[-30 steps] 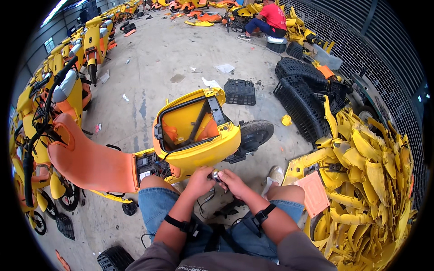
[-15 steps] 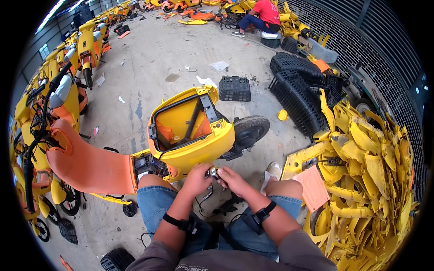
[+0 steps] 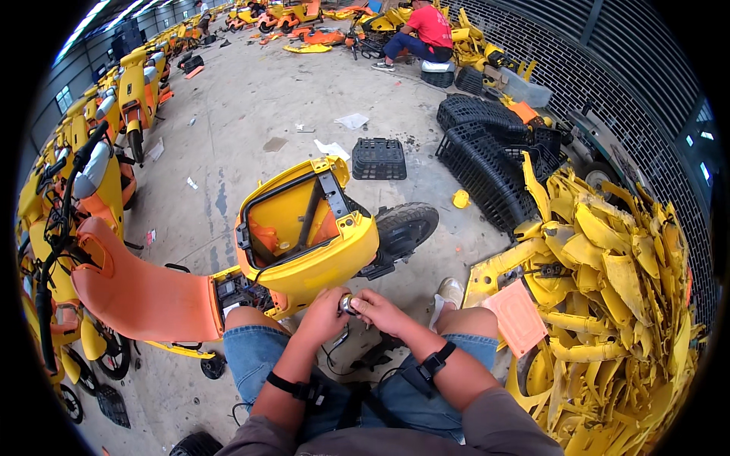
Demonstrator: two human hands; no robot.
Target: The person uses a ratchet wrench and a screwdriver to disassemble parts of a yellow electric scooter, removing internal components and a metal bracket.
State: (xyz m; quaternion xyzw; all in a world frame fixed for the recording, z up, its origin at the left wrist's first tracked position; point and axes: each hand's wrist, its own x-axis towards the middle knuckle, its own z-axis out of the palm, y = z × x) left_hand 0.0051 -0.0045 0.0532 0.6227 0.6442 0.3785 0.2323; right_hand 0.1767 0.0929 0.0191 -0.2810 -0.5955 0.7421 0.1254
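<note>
Both my hands are closed round a small, rounded silver metal object (image 3: 347, 305) between my knees; what it is, I cannot make out. My left hand (image 3: 325, 308) grips its left side and my right hand (image 3: 372, 310) pinches it from the right. Just beyond them stands a yellow scooter body (image 3: 312, 266) with an open, hollow compartment and a black rear wheel (image 3: 403, 228). Its orange front panel (image 3: 144, 296) is to the left, beside exposed wiring (image 3: 234, 292) in the floor section. A black cable (image 3: 331, 356) hangs below my hands.
A large pile of yellow panels (image 3: 623, 319) fills the right, with an orange plate (image 3: 515, 319) at its edge. Black crates (image 3: 487, 159) stack behind it; another crate (image 3: 379, 159) lies ahead. Yellow scooters (image 3: 129, 99) line the left. A person in red (image 3: 426, 42) sits at the back right.
The whole scene has shifted left and slightly up in the view; the scooter's open compartment sits further left. My hands have moved a little down and left in the picture, still holding the metal object.
</note>
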